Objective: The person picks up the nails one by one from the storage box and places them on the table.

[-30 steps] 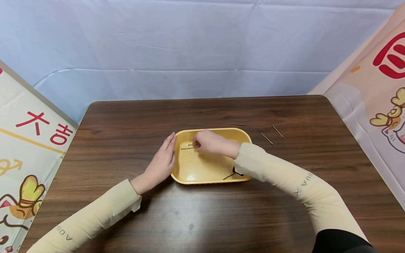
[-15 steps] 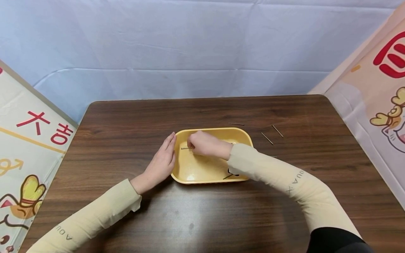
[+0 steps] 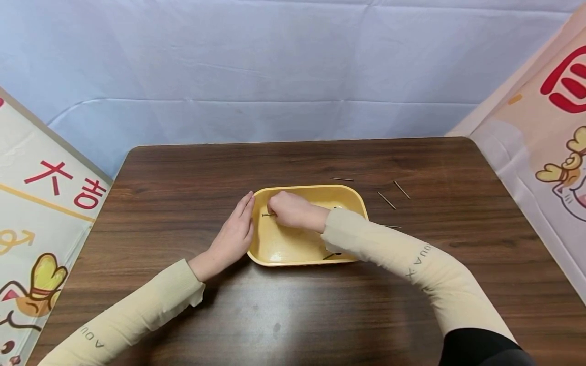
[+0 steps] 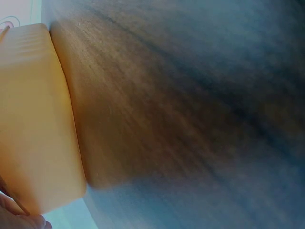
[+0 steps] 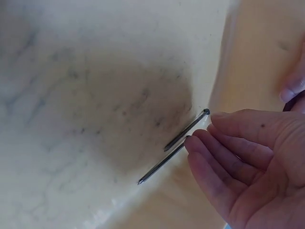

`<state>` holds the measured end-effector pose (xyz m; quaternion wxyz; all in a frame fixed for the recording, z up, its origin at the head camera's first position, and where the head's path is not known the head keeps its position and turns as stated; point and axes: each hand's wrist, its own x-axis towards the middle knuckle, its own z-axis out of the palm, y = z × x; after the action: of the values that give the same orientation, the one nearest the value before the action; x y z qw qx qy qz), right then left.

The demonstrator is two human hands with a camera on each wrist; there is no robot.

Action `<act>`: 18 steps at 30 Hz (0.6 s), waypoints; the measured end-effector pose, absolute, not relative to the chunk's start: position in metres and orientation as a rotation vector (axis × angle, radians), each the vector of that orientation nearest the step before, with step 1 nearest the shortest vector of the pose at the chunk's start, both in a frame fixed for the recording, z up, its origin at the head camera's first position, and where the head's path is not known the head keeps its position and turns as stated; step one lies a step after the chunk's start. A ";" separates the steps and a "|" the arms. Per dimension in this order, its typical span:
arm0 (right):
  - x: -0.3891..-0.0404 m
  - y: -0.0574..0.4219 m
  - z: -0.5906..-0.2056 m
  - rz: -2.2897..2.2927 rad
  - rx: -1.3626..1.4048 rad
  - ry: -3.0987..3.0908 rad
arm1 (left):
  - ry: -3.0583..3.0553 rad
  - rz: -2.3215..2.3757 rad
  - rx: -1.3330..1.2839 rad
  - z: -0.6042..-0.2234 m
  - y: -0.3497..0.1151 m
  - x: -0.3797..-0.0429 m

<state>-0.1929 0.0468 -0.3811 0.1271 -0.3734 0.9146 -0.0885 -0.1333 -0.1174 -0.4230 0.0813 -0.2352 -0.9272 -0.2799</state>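
Observation:
A yellow tray (image 3: 293,264) stands on the table. My left hand (image 3: 233,229) rests straight-fingered along its left end; in the left wrist view, fingertips (image 4: 33,222) show at the tray's rim. My right hand (image 3: 291,208) is inside the tray at its left part, fingers bent. In the right wrist view, two nails, an upper nail (image 5: 183,134) and a lower nail (image 5: 159,162), lie side by side on the tray floor. The right thumb and fingertips (image 5: 217,118) are right at their near ends, with no nail lifted. In the head view one nail (image 3: 267,215) sticks out past the fingers.
Another nail (image 3: 328,256) and a dark piece (image 3: 338,253) lie at the tray's front right, partly behind the right sleeve (image 3: 366,234). Loose nails lie on the table beyond it: a back nail (image 3: 342,179), a slanted nail (image 3: 386,200) and a far-right nail (image 3: 402,189).
My right hand has moved left inside the tray, over the nails, covering one of them. A nail right of the tray has come out from behind the sleeve. The left hand stays put.

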 end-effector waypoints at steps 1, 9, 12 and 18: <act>-0.193 0.046 -0.381 -0.256 -1.083 2.663 | -2.771 -0.836 -0.703 -0.423 -0.118 -0.133; -0.195 0.044 -0.386 -0.228 -1.087 2.681 | -2.768 -0.843 -0.707 -0.423 -0.117 -0.133; -0.196 0.043 -0.389 -0.218 -1.093 2.687 | -2.751 -0.841 -0.713 -0.423 -0.117 -0.132; -0.197 0.042 -0.392 -0.202 -1.088 2.677 | -2.737 -0.835 -0.717 -0.424 -0.118 -0.132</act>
<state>-0.1965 0.0416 -0.3917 0.1221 -0.3728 0.9172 -0.0692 -0.1325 -0.1177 -0.4240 0.0956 -0.2419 -0.9235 -0.2818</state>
